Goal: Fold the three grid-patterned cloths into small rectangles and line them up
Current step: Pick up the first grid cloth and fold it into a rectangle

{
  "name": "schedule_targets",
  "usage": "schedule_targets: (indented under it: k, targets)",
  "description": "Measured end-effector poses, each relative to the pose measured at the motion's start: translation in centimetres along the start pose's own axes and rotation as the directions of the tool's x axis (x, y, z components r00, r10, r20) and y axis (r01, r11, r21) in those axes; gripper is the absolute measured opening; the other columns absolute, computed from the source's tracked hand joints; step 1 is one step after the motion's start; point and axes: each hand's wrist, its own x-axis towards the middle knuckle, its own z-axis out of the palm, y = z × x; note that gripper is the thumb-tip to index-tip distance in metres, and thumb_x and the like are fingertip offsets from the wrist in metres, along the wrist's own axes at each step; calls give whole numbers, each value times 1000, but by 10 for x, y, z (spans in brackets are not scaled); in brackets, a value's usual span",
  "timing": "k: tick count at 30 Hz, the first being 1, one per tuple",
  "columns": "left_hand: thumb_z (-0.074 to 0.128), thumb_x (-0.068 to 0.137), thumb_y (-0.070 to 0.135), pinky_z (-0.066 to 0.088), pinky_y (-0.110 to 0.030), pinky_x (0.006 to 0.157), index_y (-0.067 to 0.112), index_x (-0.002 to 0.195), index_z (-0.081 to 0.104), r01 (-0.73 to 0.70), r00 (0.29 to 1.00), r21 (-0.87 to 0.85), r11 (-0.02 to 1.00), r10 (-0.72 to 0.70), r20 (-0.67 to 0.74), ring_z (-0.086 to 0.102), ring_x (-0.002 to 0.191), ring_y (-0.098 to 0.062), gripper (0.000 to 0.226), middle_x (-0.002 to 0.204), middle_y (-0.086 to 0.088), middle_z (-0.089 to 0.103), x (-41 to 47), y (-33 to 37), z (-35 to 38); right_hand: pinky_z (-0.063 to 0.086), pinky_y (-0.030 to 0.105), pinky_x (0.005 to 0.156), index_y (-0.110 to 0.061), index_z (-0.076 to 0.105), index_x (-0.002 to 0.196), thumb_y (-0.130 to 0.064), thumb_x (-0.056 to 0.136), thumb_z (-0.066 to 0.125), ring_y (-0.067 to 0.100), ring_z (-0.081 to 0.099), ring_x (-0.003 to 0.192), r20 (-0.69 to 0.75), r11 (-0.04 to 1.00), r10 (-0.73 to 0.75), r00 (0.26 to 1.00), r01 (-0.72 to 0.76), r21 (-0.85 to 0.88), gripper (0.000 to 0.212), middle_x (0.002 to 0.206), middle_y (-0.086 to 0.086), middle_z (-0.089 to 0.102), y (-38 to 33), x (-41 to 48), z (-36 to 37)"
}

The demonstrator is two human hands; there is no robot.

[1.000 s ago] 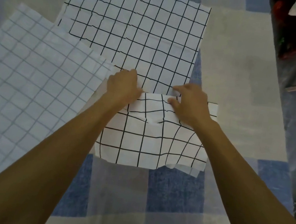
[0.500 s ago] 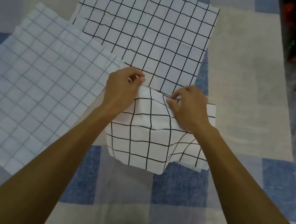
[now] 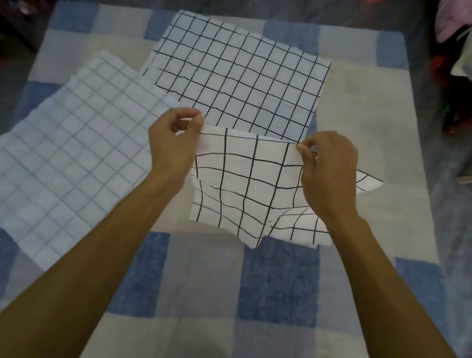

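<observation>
A blue-and-white checked mat (image 3: 201, 281) carries three grid cloths. Left hand (image 3: 171, 141) and right hand (image 3: 329, 170) pinch the lifted top edge of the bold-grid cloth (image 3: 246, 186) at mid-mat. First fold apparently under way; next, bring that edge squarely onto the opposite edge.

Two bare forearms reach forward side by side, the left hand (image 3: 173, 141) and right hand (image 3: 329, 171) raised level, each with fingers curled and pinched against the thumb.
</observation>
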Motion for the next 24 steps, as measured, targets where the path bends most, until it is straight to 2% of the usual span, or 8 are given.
schedule_targets:
  k: [4,8,12,16,19,21,22,24]
  targets:
    - [63,90,19,53,-24,77,27,90,67,20,999,-82,996,-17,41,57,77,-8,9,82,4,61,-11,23,-1,32,36,97,-17,62,106,-36,93,55,19,55,100,91,995,-7,996,-2,96,24,103,-1,64,-11,-5,-18]
    - [64,89,21,53,-25,79,29,89,67,-34,995,-64,997,40,88,58,80,-8,9,87,3,64,-20,38,-6,27,36,104,-24,49,131,-45,89,59,12,50,107,179,991,-21,984,-3,132,48,111,-6,60,-31,0,-17]
    - [62,90,24,52,-23,80,27,94,67,-105,993,-9,994,106,54,60,87,-6,7,91,8,65,-24,45,-16,35,41,98,-25,68,105,-37,93,55,18,57,97,124,992,-81,989,68,103,20,98,-6,67,-40,7,-11]
    - [55,95,28,50,-14,78,20,105,63,-281,959,138,950,283,9,58,89,-3,15,103,5,62,-26,49,-30,41,45,92,-25,68,97,-34,94,53,14,56,89,147,985,-105,984,84,148,18,91,-8,67,-40,6,-12]
    - [45,98,33,36,-13,97,22,118,57,-547,836,304,780,489,250,46,113,-7,26,127,-2,48,-23,48,-36,42,42,89,-20,67,100,-29,96,53,16,57,90,152,979,-143,978,118,164,18,93,-5,68,-44,9,-16]
    - [44,96,38,23,-29,107,25,126,54,-687,726,420,593,528,441,36,127,-13,34,135,0,45,-20,48,-39,42,38,87,-16,66,102,-27,97,51,18,58,89,130,975,-173,976,151,164,19,94,-2,68,-50,11,-20]
    - [47,94,39,19,-34,107,25,125,55,-724,689,444,528,527,497,37,128,-15,36,134,1,49,-18,50,-40,41,36,86,-15,65,103,-26,98,50,18,57,88,117,973,-182,976,161,168,20,94,-1,67,-52,12,-22]
    - [56,91,34,25,-34,104,20,114,64,-765,644,435,475,554,528,52,114,-17,28,116,2,63,-14,54,-44,38,31,84,-15,64,102,-27,99,47,17,56,86,103,969,-184,978,163,185,21,94,0,66,-57,16,-25]
